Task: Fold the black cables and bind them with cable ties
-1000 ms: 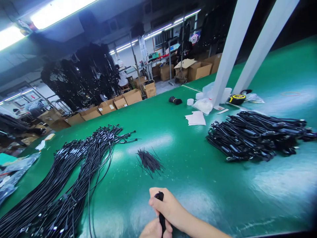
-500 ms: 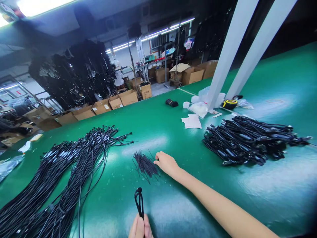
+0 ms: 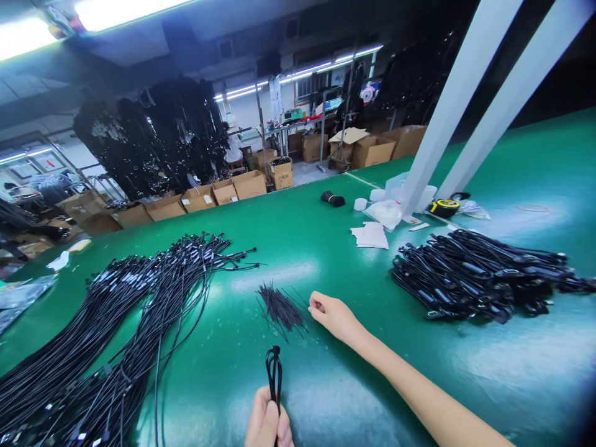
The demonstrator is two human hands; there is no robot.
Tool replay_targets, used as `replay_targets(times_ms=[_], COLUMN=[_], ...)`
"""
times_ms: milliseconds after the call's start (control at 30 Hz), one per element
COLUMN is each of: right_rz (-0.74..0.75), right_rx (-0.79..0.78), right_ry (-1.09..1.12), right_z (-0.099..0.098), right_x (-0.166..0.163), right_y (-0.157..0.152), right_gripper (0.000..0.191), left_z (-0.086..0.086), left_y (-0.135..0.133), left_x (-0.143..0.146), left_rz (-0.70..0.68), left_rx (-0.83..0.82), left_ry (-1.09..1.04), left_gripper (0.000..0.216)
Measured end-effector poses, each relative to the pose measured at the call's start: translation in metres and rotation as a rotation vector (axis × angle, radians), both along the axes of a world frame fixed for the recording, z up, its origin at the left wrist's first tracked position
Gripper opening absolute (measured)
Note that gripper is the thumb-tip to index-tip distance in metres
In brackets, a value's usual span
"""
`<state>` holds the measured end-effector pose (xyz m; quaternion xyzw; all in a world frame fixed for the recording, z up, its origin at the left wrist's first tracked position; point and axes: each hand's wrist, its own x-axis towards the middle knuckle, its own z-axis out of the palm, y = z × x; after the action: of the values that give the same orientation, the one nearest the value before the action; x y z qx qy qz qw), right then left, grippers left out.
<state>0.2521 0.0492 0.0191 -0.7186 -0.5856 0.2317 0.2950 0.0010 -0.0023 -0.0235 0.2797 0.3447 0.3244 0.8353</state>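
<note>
Near the bottom edge my left hand is closed around a looped black cable, whose folded loops and small end stick up above the fingers. My right hand pinches a thin black tie by one end, its length pointing up and left over the table. Just left of that hand lies a loose pile of thin black ties. Long black cables with small connectors spread over the left side of the table. On the right is a heap of bundled black cables.
The green table fills the foreground. White posts rise at the back right, beside a tape measure, clear plastic bags and white paper. A black cord bundle lies farther back. Cardboard boxes line the far side.
My right hand has drawn right, away from the pile, with a thin tie now showing in its fingers. My left hand still grips the looped cable. The view has shifted slightly.
</note>
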Motion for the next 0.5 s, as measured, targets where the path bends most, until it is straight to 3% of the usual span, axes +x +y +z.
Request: replay_targets(times_ms=[133, 267, 333, 400, 500], right_rz=[0.176, 0.343, 0.346, 0.379, 0.496], right_rx=[-0.045, -0.065, 0.079, 0.313, 0.692], right_ry=[0.229, 0.43, 0.243, -0.094, -0.546], right_z=[0.012, 0.006, 0.0, -0.002, 0.01], right_x=[-0.047, -0.093, -0.102, -0.104, -0.102], right_y=[-0.039, -0.075, -0.084, -0.088, -0.087], right_gripper=[0.013, 0.015, 0.016, 0.017, 0.028], left_z=[0.006, 0.004, -0.001, -0.005, -0.002], left_y=[-0.005, -0.006, -0.006, -0.005, -0.005], left_x=[0.009, 0.01, 0.008, 0.005, 0.002], left_rz=[0.016, 0.048, 0.114, 0.192, 0.234], left_rx=[0.005, 0.099, 0.201, 0.341, 0.552], left_ry=[-0.019, 0.076, 0.201, 0.352, 0.527], left_gripper=[0.064, 0.068, 0.066, 0.06, 0.047])
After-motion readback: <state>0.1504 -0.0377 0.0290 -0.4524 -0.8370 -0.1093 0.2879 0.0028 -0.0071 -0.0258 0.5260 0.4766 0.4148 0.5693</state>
